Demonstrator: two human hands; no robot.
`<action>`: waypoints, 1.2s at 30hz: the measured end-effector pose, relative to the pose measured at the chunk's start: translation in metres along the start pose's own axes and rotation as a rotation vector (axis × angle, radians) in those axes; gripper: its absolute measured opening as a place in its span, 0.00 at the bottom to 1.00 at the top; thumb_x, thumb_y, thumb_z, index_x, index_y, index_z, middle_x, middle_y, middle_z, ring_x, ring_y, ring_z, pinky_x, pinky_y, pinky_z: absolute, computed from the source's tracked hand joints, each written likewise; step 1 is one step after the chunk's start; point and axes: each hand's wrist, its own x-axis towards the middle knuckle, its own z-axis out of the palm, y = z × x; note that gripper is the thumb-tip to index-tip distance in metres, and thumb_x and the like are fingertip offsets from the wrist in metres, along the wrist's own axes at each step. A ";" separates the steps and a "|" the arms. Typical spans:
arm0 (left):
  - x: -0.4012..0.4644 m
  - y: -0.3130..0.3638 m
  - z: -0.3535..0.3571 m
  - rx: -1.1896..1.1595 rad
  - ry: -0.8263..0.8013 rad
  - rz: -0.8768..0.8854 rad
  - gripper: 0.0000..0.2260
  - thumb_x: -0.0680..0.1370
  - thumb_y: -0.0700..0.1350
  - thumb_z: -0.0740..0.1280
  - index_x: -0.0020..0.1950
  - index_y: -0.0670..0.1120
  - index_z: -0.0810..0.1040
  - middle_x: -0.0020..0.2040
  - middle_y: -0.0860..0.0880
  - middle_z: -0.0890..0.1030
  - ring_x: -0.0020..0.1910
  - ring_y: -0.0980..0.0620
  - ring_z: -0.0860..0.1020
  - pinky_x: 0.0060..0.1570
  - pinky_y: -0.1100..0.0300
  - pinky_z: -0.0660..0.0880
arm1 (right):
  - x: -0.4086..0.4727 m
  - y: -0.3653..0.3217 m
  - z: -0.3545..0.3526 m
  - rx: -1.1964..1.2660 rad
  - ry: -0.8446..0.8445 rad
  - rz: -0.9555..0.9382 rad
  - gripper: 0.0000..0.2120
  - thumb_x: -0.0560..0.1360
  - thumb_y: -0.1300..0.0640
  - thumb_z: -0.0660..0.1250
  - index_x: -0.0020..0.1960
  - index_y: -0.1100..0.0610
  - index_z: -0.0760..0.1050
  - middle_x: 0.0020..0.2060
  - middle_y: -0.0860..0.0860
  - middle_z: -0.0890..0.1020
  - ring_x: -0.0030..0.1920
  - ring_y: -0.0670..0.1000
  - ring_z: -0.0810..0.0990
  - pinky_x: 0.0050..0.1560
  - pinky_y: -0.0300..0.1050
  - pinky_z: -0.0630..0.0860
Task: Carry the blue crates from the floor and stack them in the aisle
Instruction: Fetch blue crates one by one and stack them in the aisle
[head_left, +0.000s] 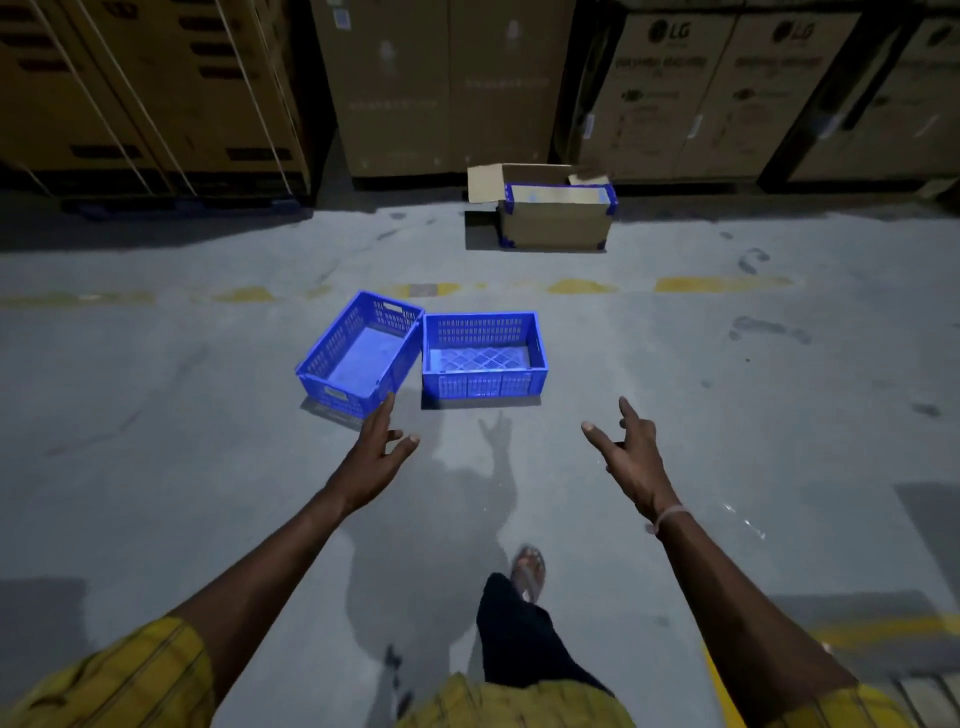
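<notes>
Two empty blue perforated crates stand side by side on the grey concrete floor. The left crate (359, 354) is turned at an angle, and the right crate (484, 355) sits square to me. My left hand (376, 453) reaches forward with spread fingers, just short of the left crate's near corner, holding nothing. My right hand (628, 448) is stretched out to the right of the crates, fingers spread and empty, well apart from the right crate.
An open cardboard box (553, 214) with blue corner pieces sits beyond the crates by a wall of tall stacked cartons (447, 88). Worn yellow floor markings (722, 284) cross the aisle behind the crates. My foot in a sandal (529, 569) steps forward.
</notes>
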 end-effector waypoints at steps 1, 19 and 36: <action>0.023 0.004 0.002 0.008 0.004 -0.020 0.36 0.81 0.59 0.65 0.82 0.60 0.46 0.82 0.56 0.55 0.69 0.58 0.72 0.68 0.52 0.71 | 0.030 -0.003 -0.001 0.006 -0.007 0.000 0.45 0.68 0.30 0.70 0.79 0.42 0.57 0.66 0.46 0.65 0.49 0.42 0.79 0.60 0.60 0.78; 0.373 0.069 0.005 -0.041 0.019 -0.131 0.34 0.83 0.50 0.64 0.83 0.52 0.47 0.80 0.49 0.57 0.63 0.56 0.71 0.61 0.58 0.68 | 0.404 -0.103 0.031 -0.096 -0.173 0.036 0.43 0.73 0.37 0.70 0.81 0.47 0.55 0.70 0.51 0.64 0.56 0.53 0.79 0.57 0.43 0.69; 0.707 -0.135 0.031 0.028 -0.056 -0.279 0.34 0.84 0.48 0.63 0.83 0.51 0.46 0.82 0.48 0.55 0.77 0.48 0.63 0.72 0.51 0.65 | 0.700 -0.005 0.222 -0.225 -0.241 0.165 0.42 0.73 0.39 0.71 0.80 0.48 0.56 0.63 0.49 0.63 0.55 0.54 0.76 0.63 0.50 0.73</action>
